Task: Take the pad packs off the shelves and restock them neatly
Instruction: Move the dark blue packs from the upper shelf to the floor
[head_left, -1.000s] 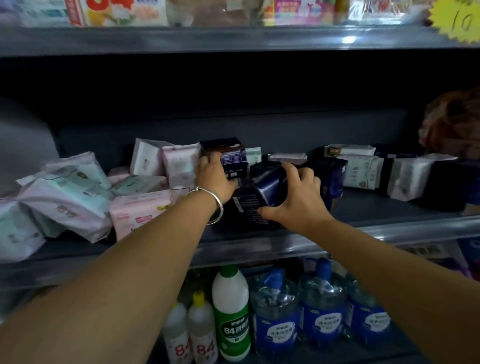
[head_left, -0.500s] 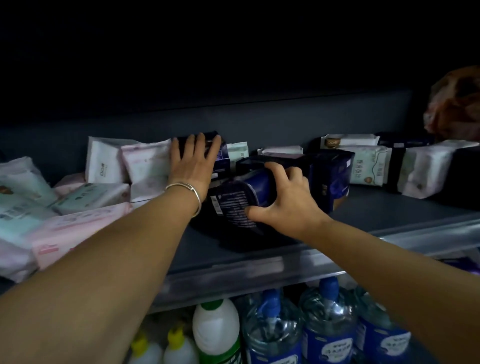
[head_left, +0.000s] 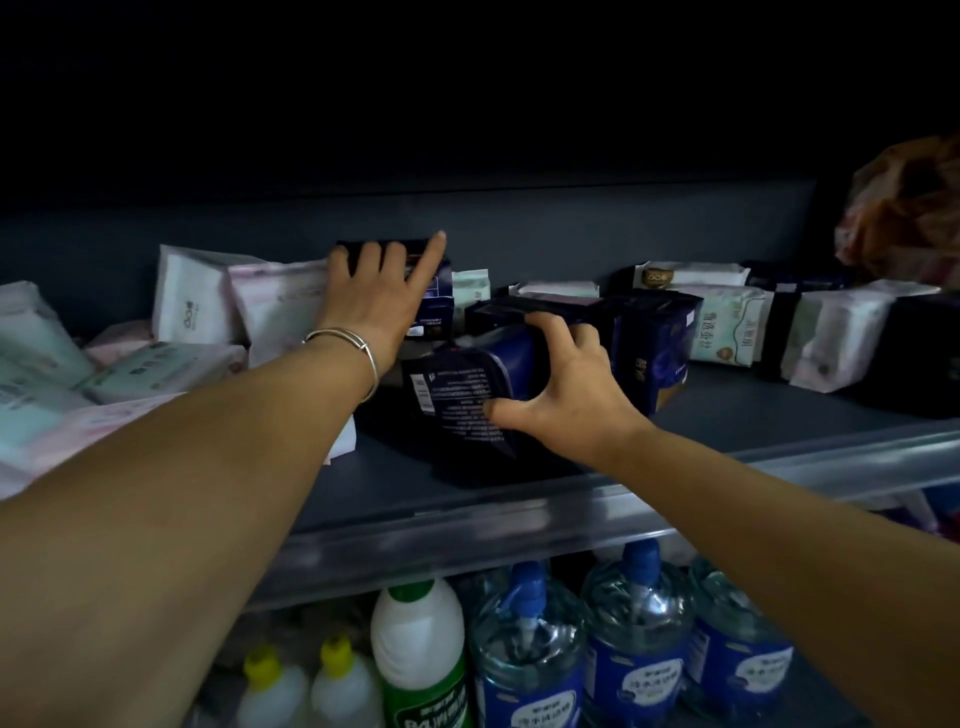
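On the shelf (head_left: 727, 415), the dark blue pad pack (head_left: 467, 384) shows fine white print, unreadable. Your right hand (head_left: 566, 395) clamps it, thumb underneath. Your left hand (head_left: 371, 306) lies flat, fingers spread, against a dark box (head_left: 431, 291), gripping nothing.

Both forearms are bare, with no sleeve showing anywhere along them up to the frame edge. The left hand (head_left: 375, 301) has a thin, silver-coloured metal bangle (head_left: 347, 347) on its wrist, which looks like two slim wires running side by side. The right hand (head_left: 563, 395) and its wrist carry nothing. The fingernails look short and unpainted.
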